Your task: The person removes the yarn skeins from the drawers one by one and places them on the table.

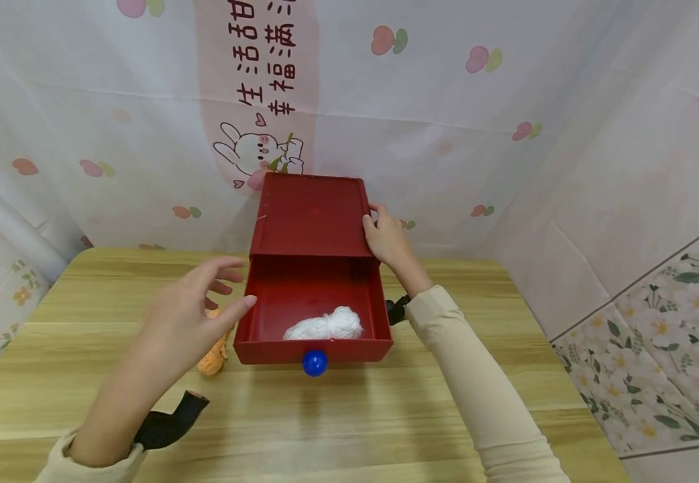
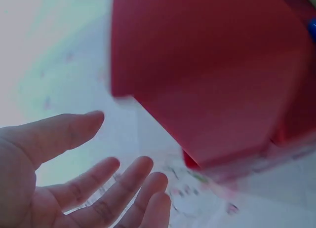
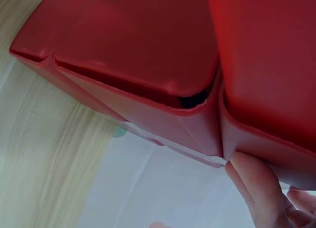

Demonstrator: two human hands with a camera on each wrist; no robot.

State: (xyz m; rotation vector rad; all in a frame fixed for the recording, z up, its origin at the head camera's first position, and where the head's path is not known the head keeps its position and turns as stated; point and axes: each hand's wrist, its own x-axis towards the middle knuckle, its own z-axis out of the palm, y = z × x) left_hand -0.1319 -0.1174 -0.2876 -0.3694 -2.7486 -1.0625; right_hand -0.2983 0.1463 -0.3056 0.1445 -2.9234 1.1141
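A red drawer box (image 1: 315,215) stands on the table with its top drawer (image 1: 314,353) pulled out, a round blue knob (image 1: 314,363) on the drawer's front. Inside the drawer lies a white bundle (image 1: 325,325) that looks like yarn. My left hand (image 1: 195,308) is beside the drawer's left wall, fingers spread and thumb near the edge, holding nothing; the left wrist view shows the palm (image 2: 74,183) empty too. My right hand (image 1: 388,236) rests against the box's upper right side, its thumb (image 3: 254,176) touching the red wall.
An orange yarn piece (image 1: 212,359) lies on the wooden table (image 1: 301,429) left of the box, partly behind my left hand. A patterned white curtain (image 1: 446,134) hangs right behind the box. Black wrist mounts (image 1: 171,421) stick out under both sleeves.
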